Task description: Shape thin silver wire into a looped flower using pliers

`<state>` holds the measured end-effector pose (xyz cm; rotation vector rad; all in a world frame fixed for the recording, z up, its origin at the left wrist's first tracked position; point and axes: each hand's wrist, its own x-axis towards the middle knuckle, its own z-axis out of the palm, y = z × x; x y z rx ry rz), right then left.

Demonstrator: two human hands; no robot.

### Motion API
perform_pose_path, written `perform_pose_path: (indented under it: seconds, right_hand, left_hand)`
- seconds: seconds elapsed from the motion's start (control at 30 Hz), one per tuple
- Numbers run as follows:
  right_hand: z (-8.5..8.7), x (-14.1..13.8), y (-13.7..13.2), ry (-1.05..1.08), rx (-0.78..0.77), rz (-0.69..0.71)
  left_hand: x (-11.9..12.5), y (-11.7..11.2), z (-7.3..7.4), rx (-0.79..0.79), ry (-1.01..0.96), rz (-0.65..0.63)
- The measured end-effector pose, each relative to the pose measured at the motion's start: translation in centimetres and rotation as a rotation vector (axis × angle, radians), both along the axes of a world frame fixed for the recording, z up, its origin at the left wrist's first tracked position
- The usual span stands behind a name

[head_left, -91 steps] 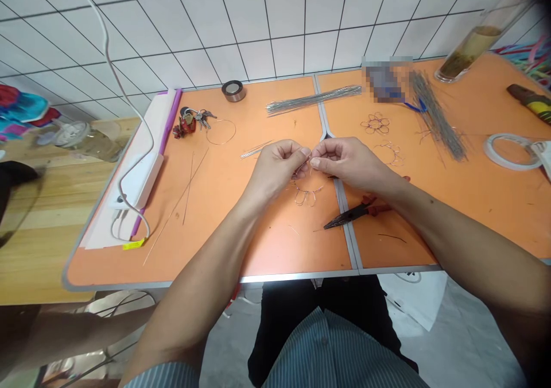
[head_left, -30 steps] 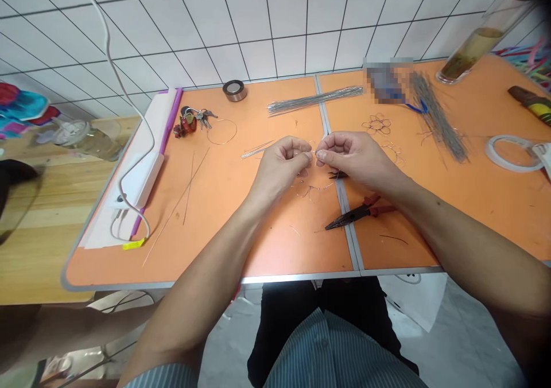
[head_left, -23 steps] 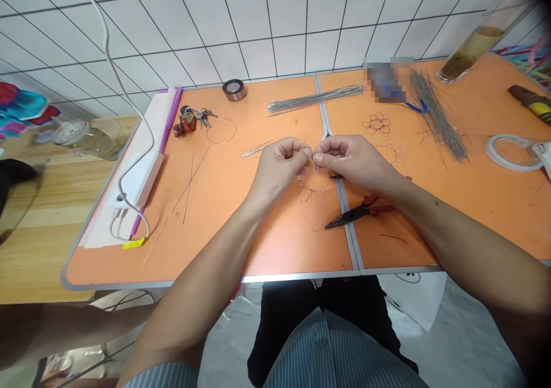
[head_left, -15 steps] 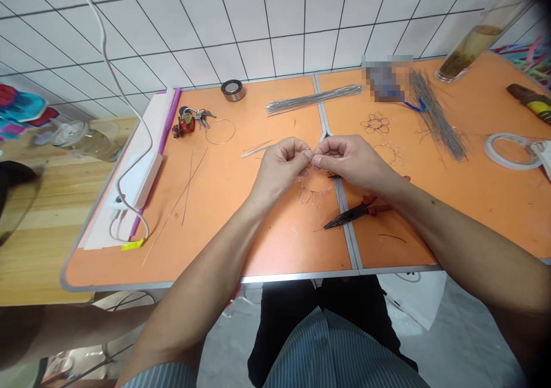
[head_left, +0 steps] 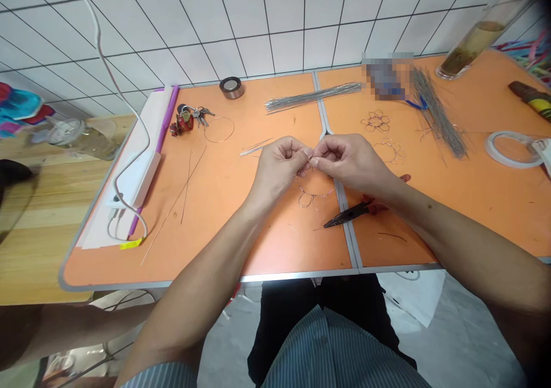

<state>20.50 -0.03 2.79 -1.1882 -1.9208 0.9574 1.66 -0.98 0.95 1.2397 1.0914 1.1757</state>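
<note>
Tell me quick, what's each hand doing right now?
Left hand: closed, fingertips pinching the looped wire.
Right hand: closed, apparently pinching the same wire.

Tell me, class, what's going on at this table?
A person's left hand and right hand pinch a thin looped wire between their fingertips, just above an orange table. Red-handled pliers lie near the right hand. Farther back lie a bundle of straight wires and a wire flower.
</note>
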Motion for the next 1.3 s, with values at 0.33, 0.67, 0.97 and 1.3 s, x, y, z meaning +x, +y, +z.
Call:
perform_pose_path:
  seconds: [0.33,0.67,0.97,1.3]
  right_hand:
    - [-0.7,-0.3,-0.2,-0.094,0.144,-0.027]
    - [-1.1,0.2,0.3,-0.060,0.136,-0.047]
    - [-1.7,0.1,0.7,-0.102,0.260,-0.027]
    - [-1.0,-0.2,0.5,0.010,0.047,-0.064]
  left_hand:
    - [0.2,0.0,0.7,-0.128,-0.037,0.030]
    - [-0.3,-0.2,0.8,-0.092,0.056,0.002]
    - [0.3,-0.4,0.6,-0.091,0.074,0.037]
    - [1.0,-0.7,0.1,0.062,0.217,0.108]
